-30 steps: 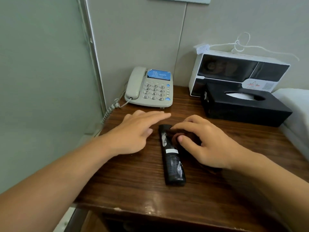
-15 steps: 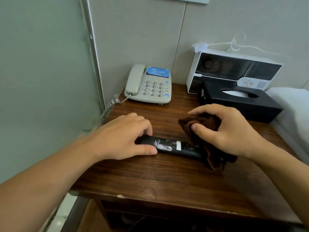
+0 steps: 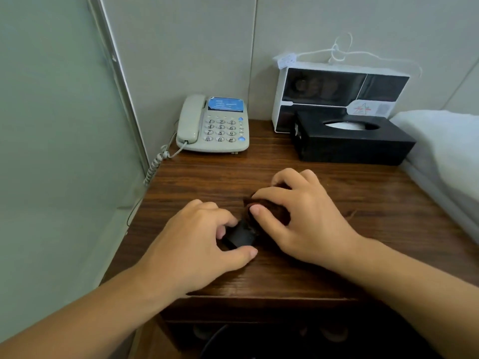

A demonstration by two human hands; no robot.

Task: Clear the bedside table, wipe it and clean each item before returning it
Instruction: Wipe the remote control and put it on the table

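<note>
The bedside table [image 3: 324, 275] fills the middle of our view, its dark wood top running from the wall to the near edge. On it, near the middle, lies the black remote [image 3: 239, 235], and we see only a short dark stretch of it: our left hand [image 3: 197, 244] covers its left end, fingers and thumb curled round it, and the brown cloth [image 3: 267, 211] covers the rest. Our right hand [image 3: 303, 218] grips that cloth, thumb pressed on top and fingers bent over it, so most of the cloth is hidden too. We cannot make out any buttons on the remote.

At the far left of the table stands the beige telephone [image 3: 215, 125], its coiled cord hanging off the left edge. At the far right is the black tissue box [image 3: 350, 149], with a white tissue [image 3: 344, 124] showing in the oval slot on top; how much is inside we cannot tell. Just behind it, against the wall, stands a white box with dark panels [image 3: 337, 92]; its lower part is hidden by the tissue box and its small label is too blurred to read. A white cord [image 3: 339, 51] lies looped above it against the wall. White bedding [image 3: 445, 156] is cut off at the right edge. The space under the table is dark, and we cannot make out its contents.
</note>
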